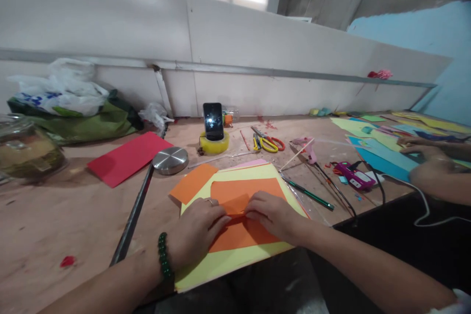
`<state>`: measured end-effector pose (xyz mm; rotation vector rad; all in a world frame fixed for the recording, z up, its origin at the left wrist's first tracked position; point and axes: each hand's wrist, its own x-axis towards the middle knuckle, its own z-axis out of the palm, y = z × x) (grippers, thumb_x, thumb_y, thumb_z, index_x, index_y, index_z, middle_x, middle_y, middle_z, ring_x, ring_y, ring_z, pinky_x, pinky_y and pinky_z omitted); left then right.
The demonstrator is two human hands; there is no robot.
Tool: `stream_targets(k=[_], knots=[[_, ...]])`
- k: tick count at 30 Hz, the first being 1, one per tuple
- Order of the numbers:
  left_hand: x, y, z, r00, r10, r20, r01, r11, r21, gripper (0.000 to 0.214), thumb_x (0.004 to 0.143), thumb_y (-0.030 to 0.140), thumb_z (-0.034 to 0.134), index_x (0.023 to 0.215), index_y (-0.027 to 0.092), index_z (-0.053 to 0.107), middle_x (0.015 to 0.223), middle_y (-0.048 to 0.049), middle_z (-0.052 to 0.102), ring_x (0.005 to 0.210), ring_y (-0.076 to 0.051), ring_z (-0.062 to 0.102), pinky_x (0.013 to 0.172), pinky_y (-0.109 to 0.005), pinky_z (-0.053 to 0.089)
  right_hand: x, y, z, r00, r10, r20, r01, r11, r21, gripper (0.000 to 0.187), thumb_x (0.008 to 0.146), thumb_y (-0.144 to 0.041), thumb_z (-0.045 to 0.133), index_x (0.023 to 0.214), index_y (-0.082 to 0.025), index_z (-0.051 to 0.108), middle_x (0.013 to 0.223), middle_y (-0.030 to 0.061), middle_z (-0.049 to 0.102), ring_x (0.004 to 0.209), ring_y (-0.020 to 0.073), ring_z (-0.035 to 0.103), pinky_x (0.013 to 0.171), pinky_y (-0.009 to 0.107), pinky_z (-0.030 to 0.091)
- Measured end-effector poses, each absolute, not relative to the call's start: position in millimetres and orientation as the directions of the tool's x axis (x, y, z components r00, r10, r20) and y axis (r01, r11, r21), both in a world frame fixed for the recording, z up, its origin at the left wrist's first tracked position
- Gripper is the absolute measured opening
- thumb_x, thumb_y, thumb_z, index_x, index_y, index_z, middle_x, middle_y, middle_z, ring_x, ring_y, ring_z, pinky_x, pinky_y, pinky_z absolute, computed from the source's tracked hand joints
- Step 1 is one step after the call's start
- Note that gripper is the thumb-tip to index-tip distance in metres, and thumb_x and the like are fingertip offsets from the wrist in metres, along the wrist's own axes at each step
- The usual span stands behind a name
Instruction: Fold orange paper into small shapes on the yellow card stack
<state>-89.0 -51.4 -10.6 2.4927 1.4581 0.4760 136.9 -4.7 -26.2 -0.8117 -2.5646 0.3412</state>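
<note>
A sheet of orange paper point(253, 239) lies on a larger pale yellow sheet point(206, 272) at the table's front edge. Over its middle, a smaller orange paper piece point(235, 204) shows a folded or rolled edge between my hands. My left hand point(196, 228), with a dark green bead bracelet point(164, 255) on the wrist, pinches the left end of that edge. At its right end, the fingers of my right hand point(270, 213) are closed on the same piece. The fingers partly cover the fold. Another orange sheet point(193, 182) sticks out behind the left side.
A round metal disc point(170, 160) and red paper point(125, 159) are on the left. Behind stand a phone point(213, 120) on yellow tape point(214, 144) and scissors point(270, 143). To the right lie a green pen point(311, 195), a pink glue gun point(307, 149), cables and a co-worker's hands point(430, 164).
</note>
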Motion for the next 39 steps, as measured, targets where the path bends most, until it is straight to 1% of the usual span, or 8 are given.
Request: stream_targets(k=[2,4,12,17,22,27,32,39], knots=[[-92,-48,-13,0.360,0.922,0.143,0.818,-0.386,0.426,0.020,0.093,0.024,0.048,0.096,0.019,0.067,0.090,-0.0059,0.070,0.082,-0.021,0.063,0.071,-0.031,0.046,137,0,-31,-0.642,0.711,0.286,0.514,0.676,-0.527,0.014,0.092,-0.015,0.051,0.097,-0.019,0.063,0.084,0.0032,0.068,0.074,0.0152,0.062,0.067,0.026,0.049],[-93,-45,-15,0.296,0.947,0.122,0.838,-0.319,0.443,0.023,0.091,0.021,0.048,0.109,0.018,0.063,0.100,-0.0077,0.070,0.090,-0.022,0.064,0.077,-0.034,0.048,136,2,-34,-0.585,0.759,0.284,0.548,0.629,-0.552,0.018,0.091,-0.016,0.051,0.106,-0.019,0.060,0.085,0.0030,0.067,0.070,0.0148,0.062,0.064,0.026,0.050],[-84,-53,-4,0.354,0.932,0.080,0.925,-0.362,0.120,0.027,0.094,0.017,0.039,0.090,0.015,0.065,0.089,-0.0107,0.061,0.086,-0.027,0.058,0.074,-0.040,0.049,137,-2,-34,-0.793,0.345,0.503,0.476,0.866,0.156,0.022,0.092,-0.010,0.048,0.105,-0.019,0.062,0.102,0.0108,0.060,0.084,0.0197,0.054,0.073,0.031,0.047],[-84,-56,-4,0.509,0.845,0.164,0.853,-0.521,0.036,0.029,0.093,0.013,0.044,0.114,0.021,0.062,0.104,-0.0123,0.060,0.091,-0.028,0.056,0.077,-0.042,0.048,134,-3,-24,-0.869,0.321,0.377,0.436,0.858,0.273,0.015,0.090,-0.014,0.054,0.102,-0.013,0.062,0.096,0.0115,0.061,0.084,0.0226,0.051,0.070,0.035,0.042],[-81,-61,-2,0.590,0.806,0.037,0.804,-0.591,0.065,0.021,0.092,0.012,0.046,0.100,0.018,0.065,0.087,-0.0079,0.060,0.080,-0.025,0.054,0.072,-0.039,0.047,132,-3,-17,-0.949,0.228,0.218,0.282,0.922,0.266,0.027,0.091,-0.017,0.056,0.116,-0.008,0.057,0.090,0.0081,0.062,0.073,0.0196,0.049,0.062,0.032,0.039],[-78,-66,7,0.565,0.824,0.047,0.823,-0.567,0.043,0.021,0.089,0.009,0.045,0.084,0.016,0.065,0.082,-0.0087,0.060,0.080,-0.024,0.055,0.071,-0.037,0.046,131,1,-16,-0.956,0.241,0.167,0.273,0.938,0.214,0.021,0.090,-0.016,0.059,0.110,-0.009,0.059,0.089,0.0077,0.062,0.073,0.0193,0.048,0.059,0.031,0.037],[-78,-73,19,0.507,0.861,-0.042,0.858,-0.508,-0.077,0.018,0.078,0.005,0.051,0.071,0.014,0.065,0.075,-0.0106,0.061,0.076,-0.027,0.058,0.067,-0.038,0.044,141,-1,-7,-0.938,0.339,0.071,0.346,0.929,0.133,0.014,0.091,-0.012,0.055,0.103,-0.011,0.062,0.087,0.0080,0.062,0.072,0.0190,0.048,0.064,0.031,0.042],[-84,-71,27,0.407,0.913,0.012,0.912,-0.406,-0.067,0.020,0.075,0.011,0.051,0.060,0.016,0.064,0.068,-0.0086,0.061,0.070,-0.024,0.061,0.065,-0.035,0.045,155,-8,-2,-0.875,0.484,0.029,0.485,0.874,0.029,0.027,0.085,0.000,0.049,0.106,-0.012,0.062,0.098,0.0099,0.063,0.087,0.0206,0.054,0.071,0.030,0.048]])
